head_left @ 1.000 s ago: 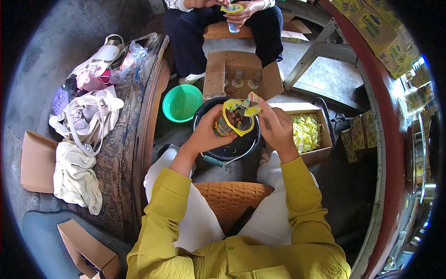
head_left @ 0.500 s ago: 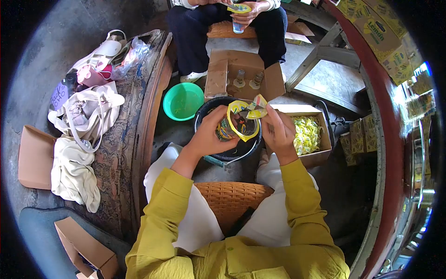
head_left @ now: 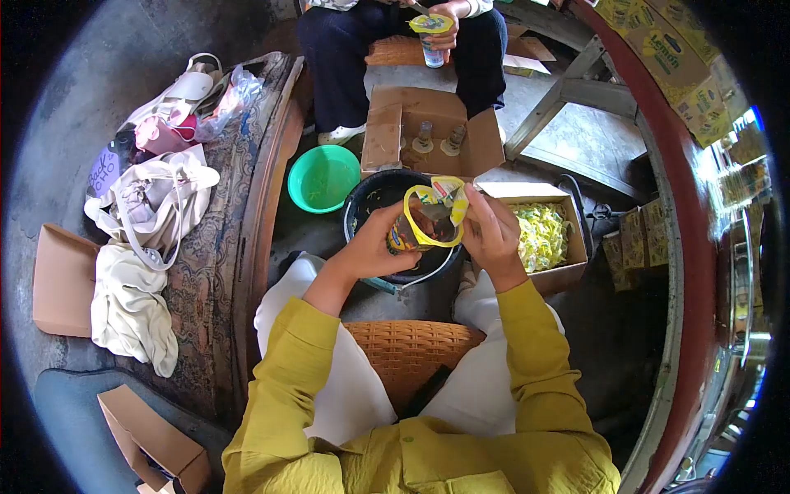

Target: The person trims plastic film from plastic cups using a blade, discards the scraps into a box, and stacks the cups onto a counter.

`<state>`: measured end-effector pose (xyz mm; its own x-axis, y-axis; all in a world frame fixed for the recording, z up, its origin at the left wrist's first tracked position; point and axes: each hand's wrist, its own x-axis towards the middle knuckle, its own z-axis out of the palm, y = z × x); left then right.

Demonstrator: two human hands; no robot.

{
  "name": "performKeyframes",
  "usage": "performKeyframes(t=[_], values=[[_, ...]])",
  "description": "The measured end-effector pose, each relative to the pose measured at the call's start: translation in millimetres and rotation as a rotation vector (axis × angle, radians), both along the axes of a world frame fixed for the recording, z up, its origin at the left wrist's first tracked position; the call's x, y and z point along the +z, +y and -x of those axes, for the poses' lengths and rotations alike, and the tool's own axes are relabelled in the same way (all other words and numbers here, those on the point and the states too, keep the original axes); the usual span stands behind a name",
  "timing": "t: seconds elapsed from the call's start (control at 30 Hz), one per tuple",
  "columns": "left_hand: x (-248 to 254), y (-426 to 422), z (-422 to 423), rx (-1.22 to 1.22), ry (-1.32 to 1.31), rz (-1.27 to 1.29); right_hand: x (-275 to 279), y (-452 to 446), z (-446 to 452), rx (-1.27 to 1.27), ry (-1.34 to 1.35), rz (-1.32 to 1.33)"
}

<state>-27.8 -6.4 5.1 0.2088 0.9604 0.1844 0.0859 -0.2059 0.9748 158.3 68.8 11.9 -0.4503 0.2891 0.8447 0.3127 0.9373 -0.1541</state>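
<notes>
My left hand (head_left: 368, 247) is wrapped round a printed plastic drink cup (head_left: 401, 237), tilted so its yellow rim and inside face me. Dark shapes show inside the cup, too unclear to name. The yellow printed film lid (head_left: 448, 191) is partly off and stands up at the cup's far right edge. My right hand (head_left: 491, 235) pinches this lid beside the rim. Directly below the cup sits a dark bucket (head_left: 355, 198) with a handle, mostly hidden by my hands.
A green basin (head_left: 324, 179) stands left of the bucket. Ahead, an open carton (head_left: 384, 132) holds glass bottles. At right, a box (head_left: 568, 265) contains yellow film scraps (head_left: 541, 239). Opposite sits a person holding another cup (head_left: 433, 51). Bags (head_left: 136, 296) lie on the bench at left.
The film lid has swung from leaning right to standing more upright, and its opening over the cup looks different. My right hand has shifted slightly. The other person's cup has moved right and down.
</notes>
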Motion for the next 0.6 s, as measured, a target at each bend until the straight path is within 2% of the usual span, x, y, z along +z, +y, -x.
performKeyframes(t=[0.1,0.3,0.4,0.5,0.6], values=[[-5.5,-4.1,-1.3,-0.003,-0.171,0.108,-1.8,0.7,5.3,0.016,0.074,-0.019],[1.1,-4.5,5.7,-0.243,-0.325,0.338,6.3,-6.9,4.6,0.048,0.015,0.083],[-2.5,-4.7,8.8,-0.327,-0.412,0.433,8.7,-7.1,4.1,0.061,-0.042,0.043],[-15.6,-0.6,8.1,-0.501,-0.486,0.43,7.9,-7.6,4.4,0.084,-0.005,0.064],[-14.3,-3.4,-1.2,-0.52,-0.613,0.501,14.2,-10.1,3.7,0.098,-0.053,0.056]])
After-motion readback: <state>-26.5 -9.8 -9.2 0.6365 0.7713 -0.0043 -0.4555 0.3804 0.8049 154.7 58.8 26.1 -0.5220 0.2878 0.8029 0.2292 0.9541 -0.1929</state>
